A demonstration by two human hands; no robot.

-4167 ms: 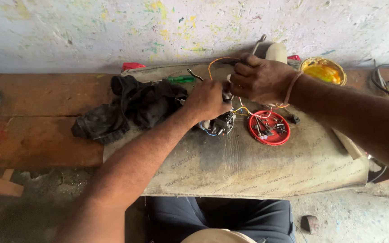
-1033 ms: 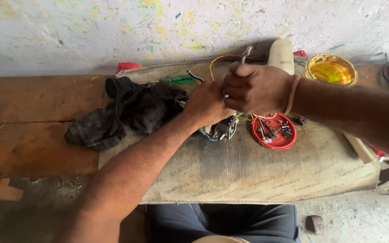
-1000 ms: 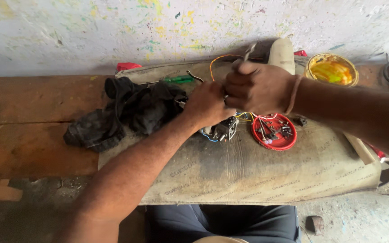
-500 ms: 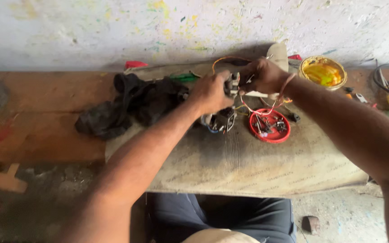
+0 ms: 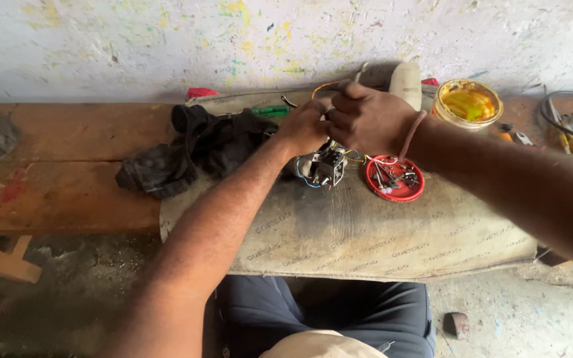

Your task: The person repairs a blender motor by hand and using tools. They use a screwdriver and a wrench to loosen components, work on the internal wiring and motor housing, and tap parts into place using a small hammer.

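Both hands bunched centre frame over the small grey metal electrical part [image 5: 327, 166] on the tabletop [image 5: 392, 232], left hand [image 5: 306, 126] and right hand [image 5: 365, 119] pinching thin coloured wires [image 5: 323, 86]; best kept taut, clear of the red dish of screws [image 5: 394, 179].

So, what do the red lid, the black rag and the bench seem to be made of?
Red lid: probably plastic, with an even bright colour and a smooth moulded rim. Black rag: cloth, matt, crumpled into soft folds. Bench: wood, worn and reddish-brown, with visible plank lines and stains.
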